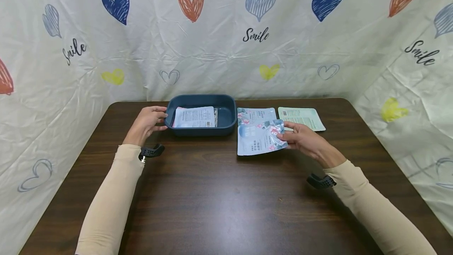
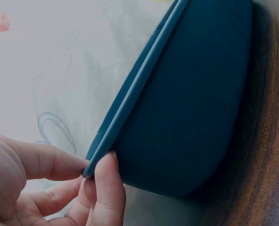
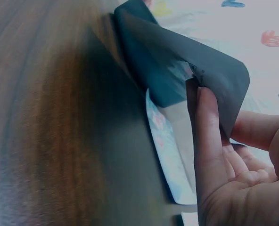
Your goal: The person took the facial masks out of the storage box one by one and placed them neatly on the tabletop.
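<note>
My right hand (image 1: 308, 143) pinches a light blue flat packet (image 1: 256, 141) with pink flowers by its right edge, thumb and fingers on either side. In the right wrist view the packet (image 3: 222, 80) is raised over the table with its near face in shadow. At the rim of the dark blue plastic bin (image 1: 198, 132), my left hand (image 1: 146, 123) grips the left end. The left wrist view has thumb and fingers (image 2: 109, 183) pinching that rim. Inside the bin lie packets (image 1: 194, 117), the top one pale blue with printed text.
Behind the held packet, a similar flowered packet (image 1: 256, 114) lies on the table just right of the bin. A pale green packet (image 1: 302, 118) lies farther right. The brown wooden table (image 1: 212, 192) meets a white cloth (image 1: 219, 46) printed with hearts at its back edge.
</note>
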